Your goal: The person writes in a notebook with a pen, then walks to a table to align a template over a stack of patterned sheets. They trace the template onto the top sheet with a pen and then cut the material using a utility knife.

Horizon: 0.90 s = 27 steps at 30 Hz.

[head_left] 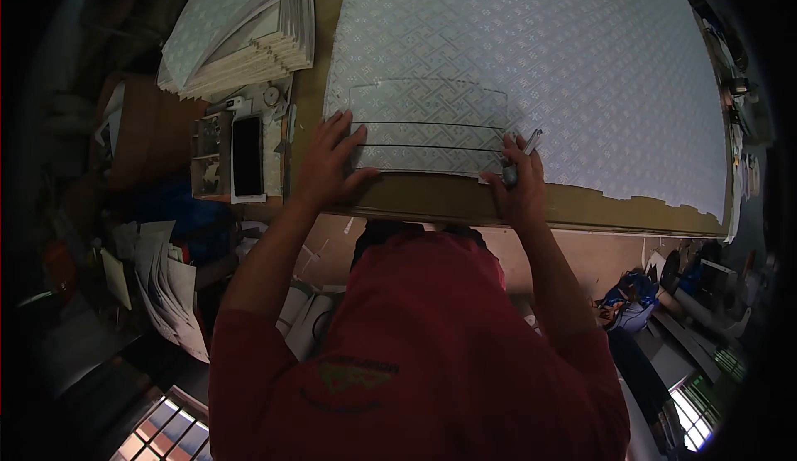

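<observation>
A pale patterned fabric (614,71) covers much of the table. On its near left part lies a clear template (427,136) with dark lines across it. My left hand (334,158) rests at the template's left end, fingers spread, thumb on the near edge, holding nothing. At the right end, my right hand (521,177) has its fingers wrapped round a slim pen-like tool (534,141), whose tip points away to the upper right. The thumb of that hand lies by the template's near right corner.
A stack of patterned sheets (257,38) stands at the upper left. Below it are a black phone (246,156) and a small wooden box (210,158). The table's near edge (448,214) runs before my body. Cluttered items (635,295) lie at the lower right.
</observation>
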Each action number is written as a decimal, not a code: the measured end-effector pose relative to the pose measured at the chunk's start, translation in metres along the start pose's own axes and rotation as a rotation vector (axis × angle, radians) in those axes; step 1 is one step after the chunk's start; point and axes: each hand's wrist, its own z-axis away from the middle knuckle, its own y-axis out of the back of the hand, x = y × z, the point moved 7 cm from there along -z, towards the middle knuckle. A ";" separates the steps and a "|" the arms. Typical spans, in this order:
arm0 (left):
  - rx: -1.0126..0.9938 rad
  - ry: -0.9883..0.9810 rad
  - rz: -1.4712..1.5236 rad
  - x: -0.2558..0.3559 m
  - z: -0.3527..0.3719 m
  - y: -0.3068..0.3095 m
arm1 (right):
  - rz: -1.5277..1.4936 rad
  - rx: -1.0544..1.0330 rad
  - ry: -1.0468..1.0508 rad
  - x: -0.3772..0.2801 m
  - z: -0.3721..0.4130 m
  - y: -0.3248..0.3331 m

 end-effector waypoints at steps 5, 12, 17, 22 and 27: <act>0.022 0.011 0.017 0.000 0.001 0.001 | 0.011 -0.001 -0.004 -0.002 0.000 0.002; -0.001 0.058 0.032 0.000 0.000 0.002 | 0.012 0.017 -0.011 -0.005 -0.001 0.002; 0.002 0.051 0.016 -0.001 -0.001 0.000 | -0.005 0.011 -0.031 0.000 0.001 -0.002; 0.010 0.039 0.019 -0.002 -0.002 0.001 | 0.018 0.009 -0.017 0.002 0.000 -0.003; 0.014 0.046 0.022 0.000 -0.002 0.002 | 0.051 -0.016 -0.009 0.000 0.000 -0.002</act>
